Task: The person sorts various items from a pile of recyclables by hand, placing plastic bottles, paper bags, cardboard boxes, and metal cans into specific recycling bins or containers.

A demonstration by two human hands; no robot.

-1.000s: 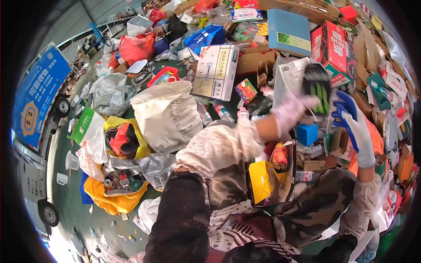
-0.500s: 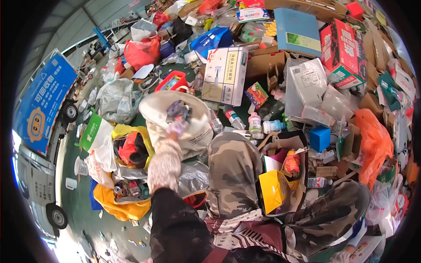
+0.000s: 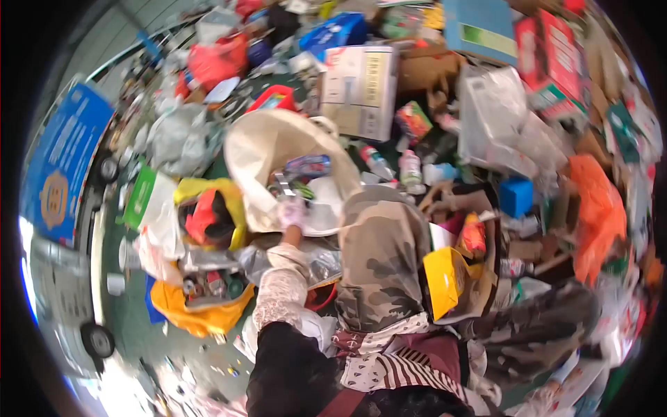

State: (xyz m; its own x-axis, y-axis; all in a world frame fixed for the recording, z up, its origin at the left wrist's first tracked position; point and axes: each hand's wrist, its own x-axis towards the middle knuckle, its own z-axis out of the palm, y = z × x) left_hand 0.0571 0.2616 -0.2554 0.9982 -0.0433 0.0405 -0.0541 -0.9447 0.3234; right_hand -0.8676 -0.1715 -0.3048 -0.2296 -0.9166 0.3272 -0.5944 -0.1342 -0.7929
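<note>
My left hand (image 3: 292, 212), in a pale pink glove with a patterned cuff, is closed at the near side of a large white bag (image 3: 253, 146). The bag gapes toward me. Inside it lie a purple-blue can (image 3: 308, 165), a silvery piece (image 3: 283, 185) right above my fingertips, and something green and black (image 3: 301, 190). At the lower right edge, beyond my camouflage-covered leg, what looks like my right hand (image 3: 546, 399) is smeared, its fingers unclear. Close to the bag stand a yellow bag (image 3: 240, 201) with red and black contents and an orange-yellow bag (image 3: 187, 309) of cans.
A carton (image 3: 445, 306) with a yellow packet stands right of my knee. Bottles (image 3: 411, 172), a white box (image 3: 358, 90), a red carton (image 3: 549, 62) and an orange plastic bag (image 3: 594, 215) lie in the heap ahead. A blue-sided truck (image 3: 66, 160) stands at left.
The white bag now gapes wider toward me, showing the can inside. My left hand stays at its near side, slightly lower and to the right. The whole view has shifted a little.
</note>
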